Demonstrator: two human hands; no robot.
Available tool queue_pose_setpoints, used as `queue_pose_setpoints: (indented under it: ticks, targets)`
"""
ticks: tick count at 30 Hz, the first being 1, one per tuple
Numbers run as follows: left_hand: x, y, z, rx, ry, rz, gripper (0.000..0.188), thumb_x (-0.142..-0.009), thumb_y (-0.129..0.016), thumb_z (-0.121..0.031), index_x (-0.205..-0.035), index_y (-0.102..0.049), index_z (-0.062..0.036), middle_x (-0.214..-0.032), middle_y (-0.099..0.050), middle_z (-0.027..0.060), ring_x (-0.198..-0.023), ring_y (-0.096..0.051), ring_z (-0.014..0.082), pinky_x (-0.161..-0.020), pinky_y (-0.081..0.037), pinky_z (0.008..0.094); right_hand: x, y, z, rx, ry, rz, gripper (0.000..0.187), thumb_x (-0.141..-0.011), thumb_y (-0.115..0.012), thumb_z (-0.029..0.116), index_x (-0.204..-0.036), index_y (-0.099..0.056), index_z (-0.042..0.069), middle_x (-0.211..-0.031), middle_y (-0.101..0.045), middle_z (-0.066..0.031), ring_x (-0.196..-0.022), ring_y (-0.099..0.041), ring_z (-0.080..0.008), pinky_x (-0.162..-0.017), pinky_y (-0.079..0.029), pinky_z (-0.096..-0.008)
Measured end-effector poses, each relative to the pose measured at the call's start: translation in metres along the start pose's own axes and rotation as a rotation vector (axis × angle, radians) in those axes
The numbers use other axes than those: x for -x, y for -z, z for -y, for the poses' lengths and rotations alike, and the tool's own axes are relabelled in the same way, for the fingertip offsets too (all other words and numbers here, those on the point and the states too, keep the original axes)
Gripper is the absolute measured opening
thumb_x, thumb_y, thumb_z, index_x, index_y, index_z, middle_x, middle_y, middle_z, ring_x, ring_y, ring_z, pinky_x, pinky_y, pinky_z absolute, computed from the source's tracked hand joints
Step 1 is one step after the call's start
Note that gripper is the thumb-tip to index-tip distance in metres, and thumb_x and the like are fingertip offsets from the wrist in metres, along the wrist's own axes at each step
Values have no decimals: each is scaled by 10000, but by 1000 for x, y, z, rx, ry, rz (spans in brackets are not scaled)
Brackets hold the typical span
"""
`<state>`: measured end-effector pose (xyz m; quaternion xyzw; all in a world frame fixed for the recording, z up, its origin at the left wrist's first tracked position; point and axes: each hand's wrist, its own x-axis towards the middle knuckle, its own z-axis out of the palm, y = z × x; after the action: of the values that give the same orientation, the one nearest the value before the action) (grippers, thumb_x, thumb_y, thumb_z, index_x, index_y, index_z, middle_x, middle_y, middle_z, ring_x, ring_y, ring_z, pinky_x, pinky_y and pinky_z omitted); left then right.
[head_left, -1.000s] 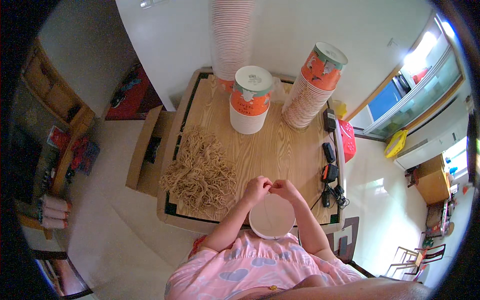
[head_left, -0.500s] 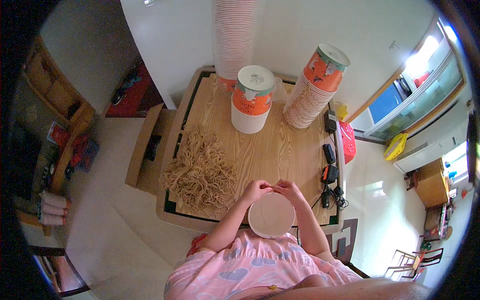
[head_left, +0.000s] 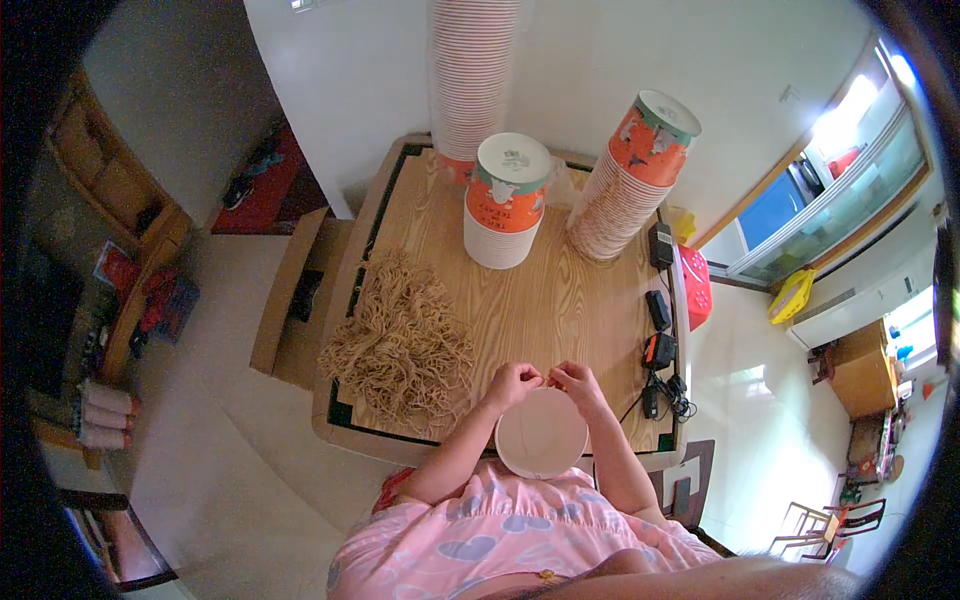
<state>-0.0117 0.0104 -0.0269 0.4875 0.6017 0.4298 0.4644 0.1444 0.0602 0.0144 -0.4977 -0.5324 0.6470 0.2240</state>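
Note:
A white paper bucket (head_left: 541,435) rests at the table's near edge against my body, its open mouth facing up. A thin line, cord or seam, runs down inside it. At its far rim my left hand (head_left: 514,385) and my right hand (head_left: 577,384) are close together, fingertips pinched. What lies between the fingers is too small to make out. To the left of my hands a loose heap of tan twisted cords (head_left: 405,345) spreads on the table.
Beyond my hands, upside-down orange-and-white paper buckets (head_left: 507,205) stand stacked on the wooden table (head_left: 530,310). A taller stack (head_left: 630,175) leans at the right, and another (head_left: 472,80) rises behind. Black power adapters (head_left: 658,350) with cables line the right edge. A cardboard box (head_left: 300,310) sits left.
My fingertips have moved slightly apart at the bucket's far rim. The bucket has shifted very little, and the cords and stacks stay in place.

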Motion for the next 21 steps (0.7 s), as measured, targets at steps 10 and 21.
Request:
queue_pose_setpoints:
  ticks: [10, 21]
  targets:
    - [0, -4, 7, 46, -13, -17, 122, -711, -650, -137, -762, -635, -27, -662, -630, 77, -611, -598, 131, -580, -474, 275, 1, 10, 17, 208, -104, 217, 204, -817, -576, 226, -813, -623, 27, -719, -583, 0, -639, -503, -84, -576, -402, -223]
    - [0, 0, -3, 14, -2, -9, 103, -736, -659, -117, -759, -619, -25, -673, -613, 21, -611, -557, 90, -573, -461, 257, -10, 17, 12, 228, -108, 301, 161, -804, -583, 185, -776, -622, 31, -670, -557, 24, -606, -466, -52, -536, -364, -197]
